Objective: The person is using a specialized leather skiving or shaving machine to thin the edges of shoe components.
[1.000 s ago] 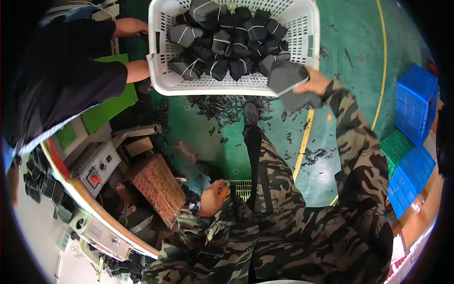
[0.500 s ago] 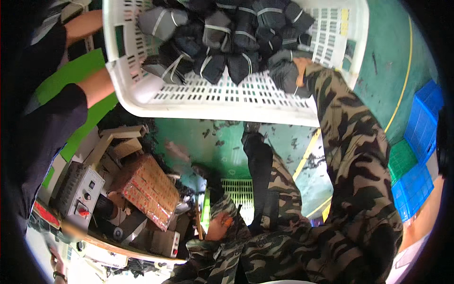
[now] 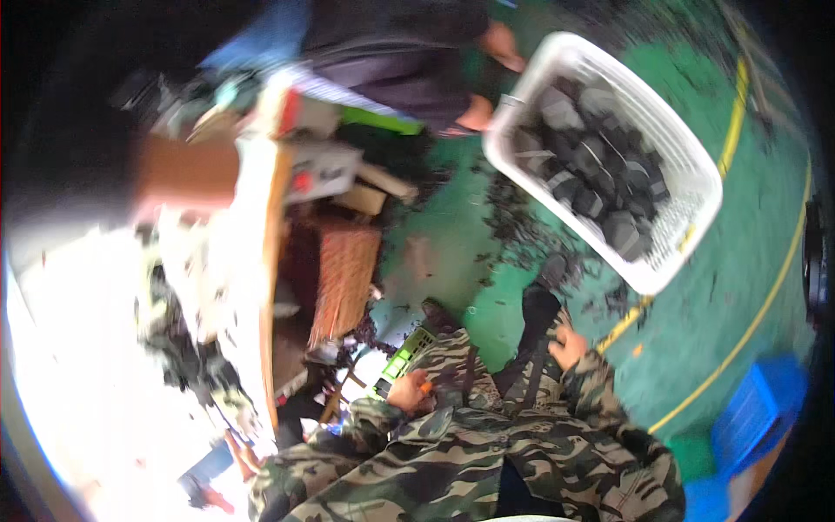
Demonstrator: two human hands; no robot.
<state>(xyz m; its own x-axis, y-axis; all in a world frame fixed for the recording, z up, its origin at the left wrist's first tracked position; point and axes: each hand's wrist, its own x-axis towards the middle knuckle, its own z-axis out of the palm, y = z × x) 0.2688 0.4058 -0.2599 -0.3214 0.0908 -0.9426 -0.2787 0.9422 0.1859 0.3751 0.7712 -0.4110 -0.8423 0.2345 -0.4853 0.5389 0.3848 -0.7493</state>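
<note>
My left hand [image 3: 407, 393] lies on my left thigh, fingers curled round a small orange thing [image 3: 426, 388]; its kind is mostly hidden in the grip. My right hand [image 3: 570, 348] is beside my right knee, empty, its fingers apart and partly bent. Ahead to the right, a white slatted plastic basket [image 3: 648, 280] stands on the green floor. Tied dark bundles [image 3: 600, 157], black and grey with pale bands, are heaped in it. The basket is out of reach of both hands, and motion blurs its contents.
On the left is a bright workbench [image 3: 271, 287], with a brown carton [image 3: 348, 278] next to it. Another person's dark-clothed legs [image 3: 391, 61] stand beyond, near the basket. Blue crates [image 3: 757, 404] are at the right. Dark scraps [image 3: 513, 217] litter the floor.
My right hand has let go of a dark bundle in the basket and drawn back to my knee. The view has turned, and the basket now appears farther off, at upper right.
</note>
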